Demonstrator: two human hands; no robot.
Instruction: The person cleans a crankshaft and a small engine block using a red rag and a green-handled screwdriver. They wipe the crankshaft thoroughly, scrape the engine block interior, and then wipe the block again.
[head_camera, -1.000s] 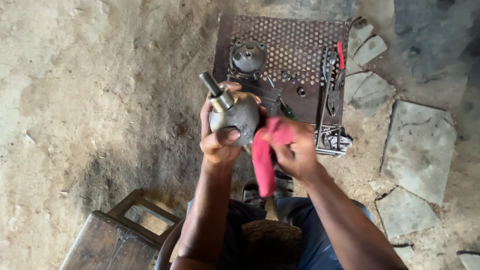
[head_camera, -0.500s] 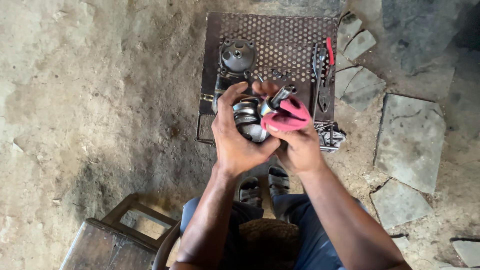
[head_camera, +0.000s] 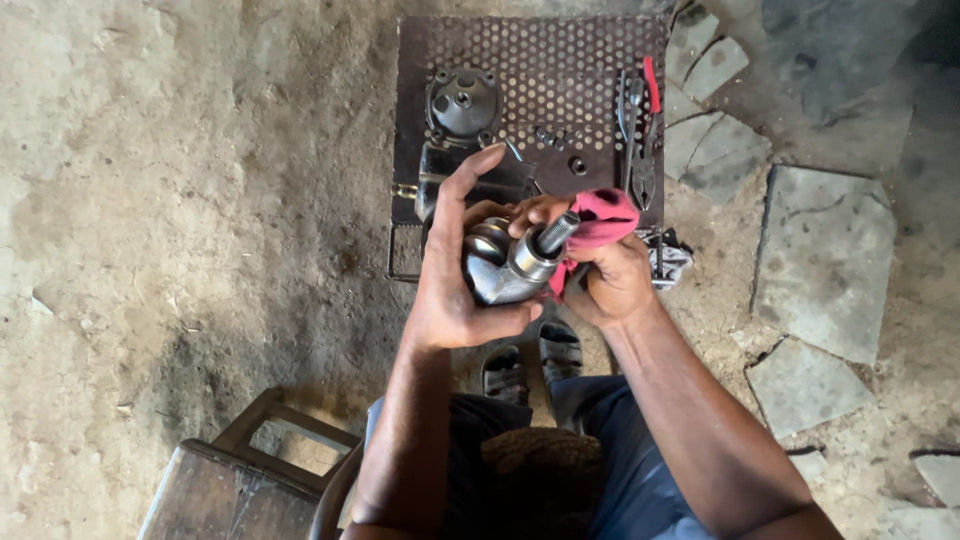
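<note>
- Above the perforated metal plate (head_camera: 560, 70) on the ground, a grey metal engine part (head_camera: 505, 265) with a threaded shaft sits between both hands.
- Left hand (head_camera: 455, 280) cups the part from its left, fingers spread, thumb underneath.
- Right hand (head_camera: 610, 280) grips a red rag (head_camera: 600, 220) against the shaft.
- Pliers (head_camera: 640, 130) lie on the plate.

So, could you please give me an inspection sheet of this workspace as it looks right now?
Surface: perforated metal plate on a dirt floor.
Job's things: metal crankshaft part with threaded shaft; red rag against it.
Clutter: round metal cover, pliers, small nuts on the plate.
Grippers: left hand cradles the part; right hand grips the rag.
Cables: nothing seen.
Surroundings: stone slabs, wooden stool, sandals.
</note>
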